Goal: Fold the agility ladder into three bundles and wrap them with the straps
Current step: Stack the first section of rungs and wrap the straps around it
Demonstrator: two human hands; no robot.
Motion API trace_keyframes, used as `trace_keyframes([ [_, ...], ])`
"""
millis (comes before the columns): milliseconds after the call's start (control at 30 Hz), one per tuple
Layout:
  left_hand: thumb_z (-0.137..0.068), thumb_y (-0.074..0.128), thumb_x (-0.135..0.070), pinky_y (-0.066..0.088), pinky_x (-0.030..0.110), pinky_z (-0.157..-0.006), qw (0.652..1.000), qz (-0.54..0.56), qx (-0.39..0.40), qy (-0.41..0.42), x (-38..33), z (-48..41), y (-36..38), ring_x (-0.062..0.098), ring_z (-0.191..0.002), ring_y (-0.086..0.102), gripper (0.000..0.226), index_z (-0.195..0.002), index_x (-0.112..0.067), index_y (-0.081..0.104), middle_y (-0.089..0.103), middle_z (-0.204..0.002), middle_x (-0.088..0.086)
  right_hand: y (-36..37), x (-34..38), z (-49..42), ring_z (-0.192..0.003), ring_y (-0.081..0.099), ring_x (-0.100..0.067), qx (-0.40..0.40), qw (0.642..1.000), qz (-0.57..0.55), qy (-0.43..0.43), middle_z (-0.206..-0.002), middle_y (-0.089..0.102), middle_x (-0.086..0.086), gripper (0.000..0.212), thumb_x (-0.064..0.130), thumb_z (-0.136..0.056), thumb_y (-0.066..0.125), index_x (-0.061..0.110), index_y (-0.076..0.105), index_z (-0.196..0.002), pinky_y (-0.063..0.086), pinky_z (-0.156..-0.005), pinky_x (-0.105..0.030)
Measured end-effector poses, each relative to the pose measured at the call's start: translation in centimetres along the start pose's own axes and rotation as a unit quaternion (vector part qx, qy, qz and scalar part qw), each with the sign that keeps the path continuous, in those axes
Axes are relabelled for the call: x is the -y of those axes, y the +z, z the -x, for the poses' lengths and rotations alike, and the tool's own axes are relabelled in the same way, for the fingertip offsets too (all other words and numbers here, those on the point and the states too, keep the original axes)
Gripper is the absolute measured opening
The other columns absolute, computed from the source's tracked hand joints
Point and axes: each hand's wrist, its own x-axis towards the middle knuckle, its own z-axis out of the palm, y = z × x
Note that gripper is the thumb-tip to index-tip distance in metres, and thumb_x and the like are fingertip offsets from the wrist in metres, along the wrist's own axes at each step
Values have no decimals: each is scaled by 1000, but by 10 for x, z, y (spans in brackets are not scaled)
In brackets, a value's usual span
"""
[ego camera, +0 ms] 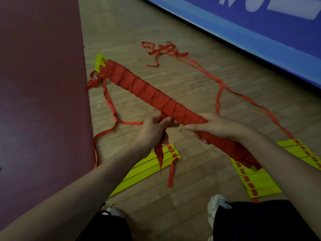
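Left fingers (171,124) pinch strap (159,155), right fingers (194,127) clasp bundle (147,91).

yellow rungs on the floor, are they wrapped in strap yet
No, both stacks of yellow rungs lie bare on the floor; only the held bundle is wound in red strap.

Indoor hall. Floor of pale wood strips (191,84) in short staggered lengths, matte, a few scuffs, filling the middle of the view. Along the left, a large dark red surface (40,84) with a straight edge against the wood; mat or padded panel, cannot tell which. Across the upper right, a blue panel (278,28) set diagonally, with a lighter blue band (225,30) along its lower edge. White lettering (250,3) at the top, cut off by the frame, unreadable. Dim, even light; soft shadows only.
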Motion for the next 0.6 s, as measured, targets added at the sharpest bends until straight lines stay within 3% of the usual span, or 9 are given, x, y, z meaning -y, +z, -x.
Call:
trace_keyframes([
  [100,-101,49,-19,35,17,-38,1000,-26,-13,-1,-1,0,1,6,-33,44,22,-103,-1,61,73,-92,-1,3,-5,-7,-52,56,-20,-61,995,79,-16,-62,59,-1,15,36,-89,65,25,59,-95,47,-55,-33],
  [167,-98,54,-22,34,16,-38,999,-41,-19,7,-1,1,1,5,-32,43,22,-101,-2,64,69,-69,-3,9,-5,-8,-73,64,-24,-116,962,247,-11,-77,65,3,28,52,-87,60,32,56,-105,49,-68,-34],
  [233,-91,64,-30,30,16,-37,999,-40,-23,6,-2,4,1,6,-33,40,24,-92,-6,67,52,-44,-3,20,-2,-8,-99,63,-30,-174,900,401,-1,-100,67,-1,38,57,-89,53,31,49,-116,43,-78,-35],
  [433,-87,64,-48,31,17,-38,994,32,-104,-18,-6,3,-7,9,-35,41,45,-86,-4,69,44,-40,0,46,5,-11,-112,54,-33,-221,861,455,-53,-123,52,-9,45,37,-95,52,18,35,-132,43,-84,-39],
  [600,-89,65,-34,26,21,-38,988,84,-125,-27,-12,3,-13,10,-33,37,29,-82,-6,62,42,-38,-2,57,6,-11,-116,49,-35,-240,840,478,-93,-129,46,-14,54,29,-94,52,10,31,-140,39,-90,-42],
])
